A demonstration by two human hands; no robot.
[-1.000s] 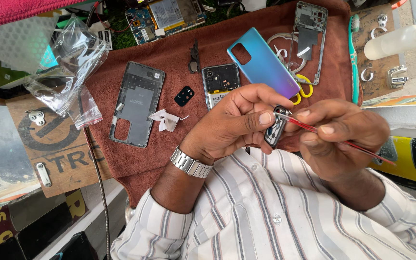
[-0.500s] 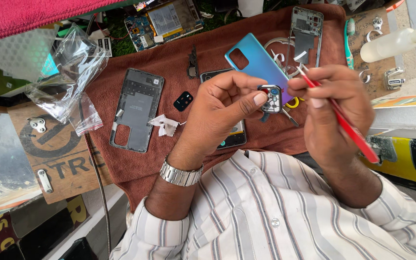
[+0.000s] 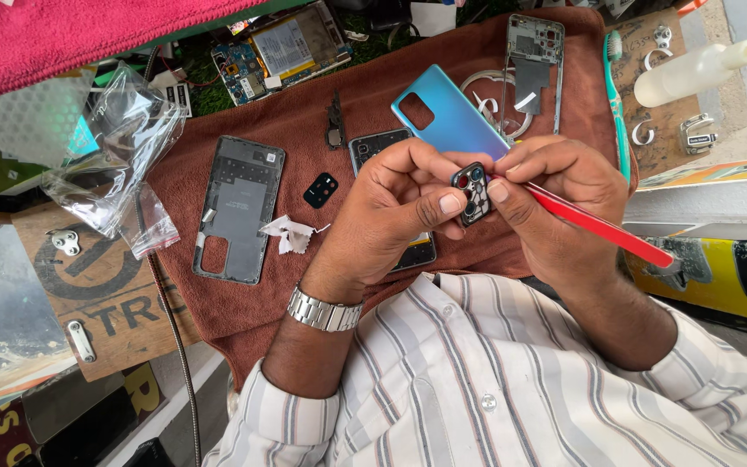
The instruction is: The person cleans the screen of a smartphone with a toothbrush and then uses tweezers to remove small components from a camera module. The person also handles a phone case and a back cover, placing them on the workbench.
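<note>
My left hand (image 3: 395, 203), with a metal watch on the wrist, pinches a small dark camera-lens frame (image 3: 469, 193) between thumb and fingers. My right hand (image 3: 559, 195) touches the same frame with its thumb. It also holds a red tweezer-like tool (image 3: 603, 228), which slants down to the right. Both hands hover over a brown cloth (image 3: 304, 112). Just behind them lies a blue phone back cover (image 3: 451, 112). A dark phone (image 3: 373, 147) lies partly hidden under my left hand.
On the cloth lie a grey phone mid-frame (image 3: 239, 207), a black camera-lens piece (image 3: 321, 189), a crumpled white scrap (image 3: 287, 233) and a second frame (image 3: 533, 60). A circuit board (image 3: 283, 43), clear plastic bags (image 3: 123, 156), a teal toothbrush (image 3: 617, 95) and a white squeeze bottle (image 3: 693, 73) surround it.
The view has shifted, so the hands look a little higher. My right hand has closed in on the lens frame, its thumb now on it, and the red tool is lower and flatter.
</note>
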